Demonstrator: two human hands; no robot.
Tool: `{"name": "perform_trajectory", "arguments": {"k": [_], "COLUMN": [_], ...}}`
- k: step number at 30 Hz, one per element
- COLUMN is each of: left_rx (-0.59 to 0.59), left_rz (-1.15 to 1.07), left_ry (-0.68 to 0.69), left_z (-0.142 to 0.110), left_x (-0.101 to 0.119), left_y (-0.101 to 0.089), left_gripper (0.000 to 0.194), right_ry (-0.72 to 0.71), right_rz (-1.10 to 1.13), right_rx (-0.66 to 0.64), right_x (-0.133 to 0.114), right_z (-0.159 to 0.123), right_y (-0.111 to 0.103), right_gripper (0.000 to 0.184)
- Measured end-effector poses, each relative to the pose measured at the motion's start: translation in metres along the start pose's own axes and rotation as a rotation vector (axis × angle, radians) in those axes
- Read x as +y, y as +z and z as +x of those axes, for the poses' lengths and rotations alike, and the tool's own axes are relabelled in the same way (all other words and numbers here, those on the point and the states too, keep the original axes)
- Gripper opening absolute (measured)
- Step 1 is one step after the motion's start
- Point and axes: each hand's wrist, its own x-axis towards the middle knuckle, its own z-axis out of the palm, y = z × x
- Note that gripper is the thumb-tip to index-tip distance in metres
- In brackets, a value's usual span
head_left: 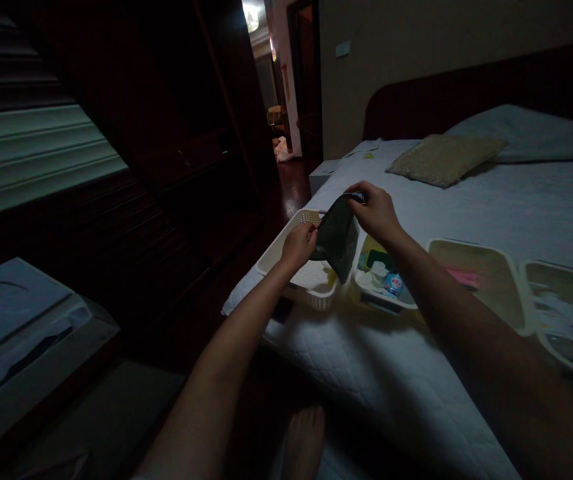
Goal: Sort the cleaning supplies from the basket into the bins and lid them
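Observation:
A dark, thin piece of mesh-like fabric point(339, 233) is stretched between my two hands above the bed; its exact kind I cannot make out. My left hand point(300, 245) pinches its left edge. Higher up, my right hand point(374, 208) grips the upper corner, where a patterned band shows. Below the cloth sits a white perforated basket point(321, 301), with something yellow at its right end. Beside it, a second basket point(384, 303) holds a blue-labelled container point(394, 285), a white cup-like item point(379, 272) and a green-and-yellow item.
Further right on the bed point(311, 347) stand a bin with a pink item point(462, 277) and another bin point(529, 273) with white and dark things. A tan cushion point(444, 160) lies near the headboard. At left are a white box point(21, 300) and a dark wardrobe.

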Motion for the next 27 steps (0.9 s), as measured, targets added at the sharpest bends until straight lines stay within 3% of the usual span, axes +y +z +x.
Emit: {"name": "perform_trajectory", "arguments": {"k": [8,16,20,24,27], "left_rx": [-0.097,-0.219,-0.309,-0.323,-0.403], "left_rz": [-0.169,-0.177,-0.279,-0.444,-0.464], "left_ry": [0.073,0.103,0.121,0.072,0.067], "left_z": [0.007,0.042,0.043,0.033,0.025], "left_x": [0.08,0.132,0.137,0.121,0.108], "left_y": [0.004,0.022,0.037,0.049,0.047], "left_gripper": [0.023,0.023,0.016,0.012,0.004], "right_ry": [-0.056,0.05,0.137,0.253,0.306], "right_rz": [-0.052,0.016,0.057,0.16,0.202], "right_rx": [0.019,0.14,0.155,0.197,0.237], "right_x": [-0.021,0.031,0.058,0.074,0.081], "right_z": [-0.018,-0.041,-0.056,-0.07,-0.078], "right_y": [-0.07,-0.135,-0.156,-0.168,-0.176], "right_gripper": [0.027,0.022,0.018,0.015,0.015]}}
